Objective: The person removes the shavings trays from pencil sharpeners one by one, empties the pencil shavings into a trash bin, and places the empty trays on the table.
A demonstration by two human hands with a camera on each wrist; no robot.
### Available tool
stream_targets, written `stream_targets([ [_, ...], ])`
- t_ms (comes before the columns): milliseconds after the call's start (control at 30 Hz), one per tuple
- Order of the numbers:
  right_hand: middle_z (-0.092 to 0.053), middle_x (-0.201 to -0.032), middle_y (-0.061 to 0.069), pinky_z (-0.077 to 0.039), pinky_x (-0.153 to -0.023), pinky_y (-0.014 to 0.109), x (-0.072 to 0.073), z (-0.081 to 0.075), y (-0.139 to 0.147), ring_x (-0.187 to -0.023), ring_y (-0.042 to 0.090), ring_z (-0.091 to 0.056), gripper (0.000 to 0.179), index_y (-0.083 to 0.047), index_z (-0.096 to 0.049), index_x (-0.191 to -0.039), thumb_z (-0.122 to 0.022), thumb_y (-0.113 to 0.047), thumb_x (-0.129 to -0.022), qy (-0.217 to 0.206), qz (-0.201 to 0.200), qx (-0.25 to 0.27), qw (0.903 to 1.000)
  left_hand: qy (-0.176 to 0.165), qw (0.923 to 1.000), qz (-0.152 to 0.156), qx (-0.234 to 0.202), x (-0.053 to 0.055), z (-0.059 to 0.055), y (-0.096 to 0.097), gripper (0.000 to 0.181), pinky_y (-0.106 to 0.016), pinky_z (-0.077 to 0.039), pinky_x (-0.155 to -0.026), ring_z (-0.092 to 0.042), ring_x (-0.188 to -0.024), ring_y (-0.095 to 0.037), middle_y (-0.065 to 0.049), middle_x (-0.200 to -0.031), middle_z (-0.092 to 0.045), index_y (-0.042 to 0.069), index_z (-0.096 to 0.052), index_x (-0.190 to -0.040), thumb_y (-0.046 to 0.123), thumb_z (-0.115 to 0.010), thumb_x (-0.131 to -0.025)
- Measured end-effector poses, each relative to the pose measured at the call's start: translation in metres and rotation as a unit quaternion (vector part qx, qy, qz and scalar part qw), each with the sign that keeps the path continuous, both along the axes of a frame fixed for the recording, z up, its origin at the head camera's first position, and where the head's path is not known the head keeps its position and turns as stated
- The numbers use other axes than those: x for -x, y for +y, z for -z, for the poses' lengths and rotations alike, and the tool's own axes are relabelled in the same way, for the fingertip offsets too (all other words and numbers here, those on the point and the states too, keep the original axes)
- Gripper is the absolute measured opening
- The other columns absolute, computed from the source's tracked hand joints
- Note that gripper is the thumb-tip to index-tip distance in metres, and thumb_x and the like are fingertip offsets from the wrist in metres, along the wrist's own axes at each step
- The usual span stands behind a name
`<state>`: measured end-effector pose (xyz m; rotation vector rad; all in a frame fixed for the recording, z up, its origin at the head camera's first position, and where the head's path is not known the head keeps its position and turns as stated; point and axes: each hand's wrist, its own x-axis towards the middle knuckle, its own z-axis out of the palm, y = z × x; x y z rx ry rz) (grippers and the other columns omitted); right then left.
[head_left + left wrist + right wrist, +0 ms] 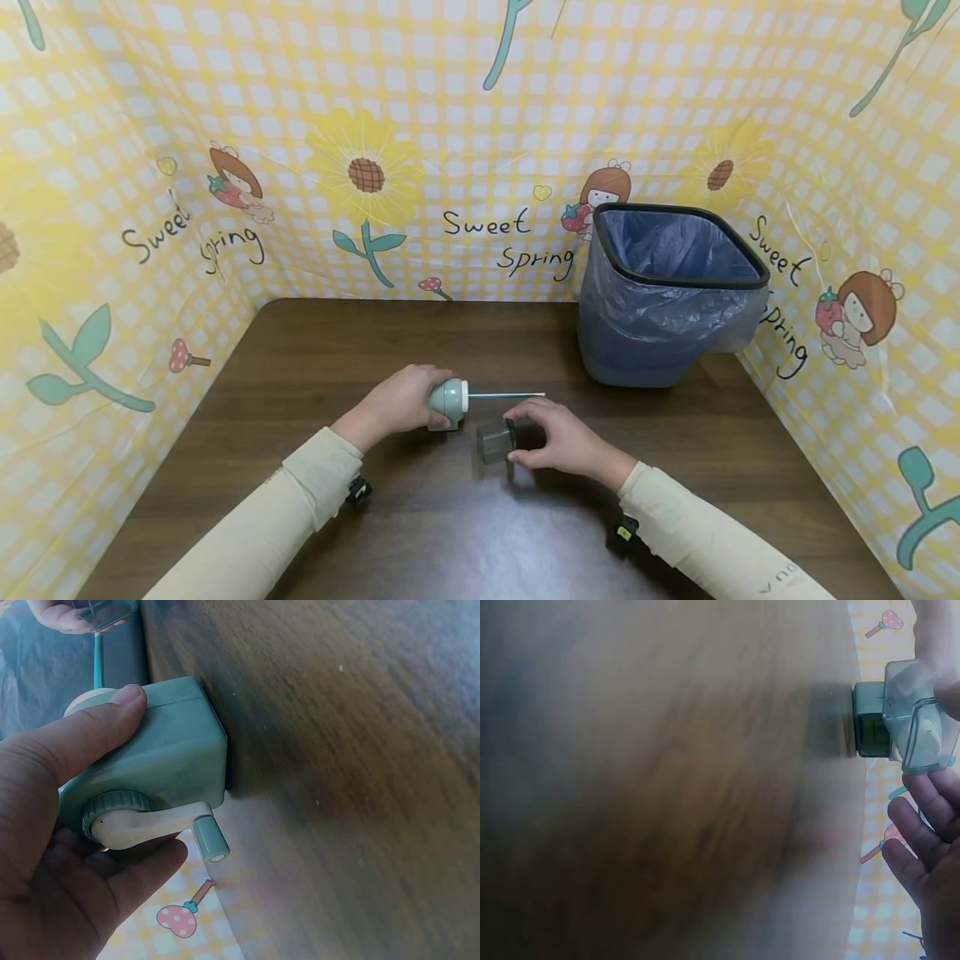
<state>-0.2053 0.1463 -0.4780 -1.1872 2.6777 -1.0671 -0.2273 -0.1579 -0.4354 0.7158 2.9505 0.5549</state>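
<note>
My left hand (399, 402) grips a green pencil sharpener (447, 402) with a white front collar. A light-blue pencil (506, 396) sticks out of that collar toward the right. In the left wrist view, the thumb lies along the green body, and the cream crank handle (154, 825) with its green knob faces the camera. Between thumb and fingers, my right hand (570, 440) holds a small clear shavings drawer (493, 443), apart from the sharpener and just below the pencil. In the right wrist view the see-through drawer (911, 690) overlaps the sharpener.
A blue trash bin (637, 358) with a black rim and a clear liner stands at the back right of the brown wooden table (337, 342). Yellow checked sheeting (465, 150) with printed flowers rises behind the table and on both sides.
</note>
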Motion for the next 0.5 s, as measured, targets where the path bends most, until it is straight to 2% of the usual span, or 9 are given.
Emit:
stream_targets([
  [200,-0.066,-0.126,-0.005,-0.051,-0.102,0.038,0.0003,0.0011,0.0005,-0.118,0.013,-0.060,0.051,-0.015,-0.068,-0.126,-0.086,-0.035,-0.082,0.005,0.003,-0.011,0.9999,-0.004,1.0000,-0.001,-0.001,0.0000,-0.0004,-0.0001,0.078,-0.040,-0.056,-0.090,-0.065,-0.103,-0.019,-0.006,-0.125,-0.069,0.008,-0.061,-0.140,0.032,-0.094,-0.074],
  [500,-0.066,-0.124,-0.004,-0.051,-0.101,0.037,0.0024,0.0031,0.0013,-0.116,0.012,-0.061,0.052,-0.014,-0.068,-0.125,-0.086,-0.035,-0.081,0.035,-0.001,-0.028,0.9990,-0.005,1.0000,-0.002,-0.003,-0.0003,-0.0001,-0.0002,0.078,-0.040,-0.056,-0.090,-0.065,-0.104,-0.019,-0.006,-0.126,-0.069,0.008,-0.061,-0.140,0.032,-0.094,-0.074],
])
